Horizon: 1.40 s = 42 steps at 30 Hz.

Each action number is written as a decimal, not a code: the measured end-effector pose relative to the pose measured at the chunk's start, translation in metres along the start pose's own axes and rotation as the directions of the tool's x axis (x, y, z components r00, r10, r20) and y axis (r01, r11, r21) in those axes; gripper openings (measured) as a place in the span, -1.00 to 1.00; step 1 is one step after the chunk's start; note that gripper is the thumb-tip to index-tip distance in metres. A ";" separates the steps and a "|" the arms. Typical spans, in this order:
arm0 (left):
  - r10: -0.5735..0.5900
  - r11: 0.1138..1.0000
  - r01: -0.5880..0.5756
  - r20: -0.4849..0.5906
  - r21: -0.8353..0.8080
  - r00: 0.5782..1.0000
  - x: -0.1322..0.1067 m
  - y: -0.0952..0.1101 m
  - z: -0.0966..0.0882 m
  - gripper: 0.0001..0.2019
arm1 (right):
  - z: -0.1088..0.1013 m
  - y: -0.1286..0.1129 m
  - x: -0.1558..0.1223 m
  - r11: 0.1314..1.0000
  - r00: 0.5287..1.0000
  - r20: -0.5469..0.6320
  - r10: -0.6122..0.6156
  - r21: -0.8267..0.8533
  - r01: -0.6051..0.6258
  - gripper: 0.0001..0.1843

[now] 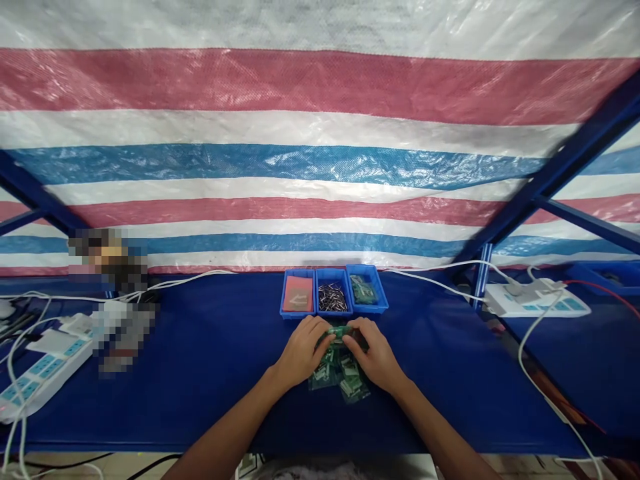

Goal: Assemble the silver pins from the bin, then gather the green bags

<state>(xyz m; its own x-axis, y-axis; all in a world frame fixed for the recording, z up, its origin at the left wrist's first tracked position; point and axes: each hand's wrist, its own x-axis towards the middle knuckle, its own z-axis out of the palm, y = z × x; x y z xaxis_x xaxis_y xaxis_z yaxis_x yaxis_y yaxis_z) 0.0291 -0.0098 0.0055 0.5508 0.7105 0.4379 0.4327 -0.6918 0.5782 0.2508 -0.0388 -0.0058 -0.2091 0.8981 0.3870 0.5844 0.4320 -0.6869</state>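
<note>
Both of my hands meet over the middle of the blue table, just in front of three small blue bins. My left hand (302, 349) and my right hand (376, 352) pinch the two ends of a small green packet (339, 331) between thumbs and fingers. Beneath them lie clear plastic bags (351, 379) with green and silvery pieces inside, too small to name. The left bin (299, 295) has a reddish-orange sheet in it. Dark metal screw-like pieces (332, 297) fill the middle bin, and green packets (363, 290) lie in the right one.
White power strips with plugs stand at the left (47, 373) and right (537, 300), their white cables running over the blue table (200, 373). Blue metal frame posts (520, 193) slope at both sides. A striped plastic sheet (320, 163) hangs behind. Another blue bin (607, 277) sits far right.
</note>
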 end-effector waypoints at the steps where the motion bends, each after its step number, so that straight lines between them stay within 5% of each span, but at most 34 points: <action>1: 0.001 1.000 -0.001 0.004 -0.003 1.000 0.000 0.000 0.000 -0.76 | 0.000 -0.001 0.001 1.000 1.000 0.007 -0.007 0.013 0.007 -0.86; 16: -0.050 0.990 0.046 -0.024 -0.132 0.998 0.002 0.001 0.002 -0.81 | 0.006 0.006 0.000 0.998 0.996 0.048 -0.069 0.001 0.070 -0.83; 24: -0.204 0.962 0.197 -0.015 -0.191 0.979 0.001 0.000 0.002 -0.76 | 0.007 0.003 -0.003 0.983 0.990 -0.085 0.110 0.156 -0.095 -0.86; 32: -0.274 0.934 0.264 -0.008 -0.239 0.962 0.004 -0.002 0.000 -0.68 | 0.003 0.003 0.000 0.994 0.994 -0.039 -0.099 0.043 0.100 -0.71; 42: -0.102 0.982 0.087 -0.086 -0.166 0.991 0.001 0.000 -0.001 -0.77 | 0.000 0.002 0.001 0.992 0.995 -0.078 -0.060 0.107 0.068 -0.71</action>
<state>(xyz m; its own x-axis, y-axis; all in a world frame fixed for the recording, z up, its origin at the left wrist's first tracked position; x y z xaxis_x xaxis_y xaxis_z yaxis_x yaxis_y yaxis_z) 0.0292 -0.0094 0.0065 0.4405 0.7860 0.4338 0.3545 -0.5962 0.7203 0.2516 -0.0374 -0.0072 -0.1817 0.8614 0.4743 0.4816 0.4985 -0.7208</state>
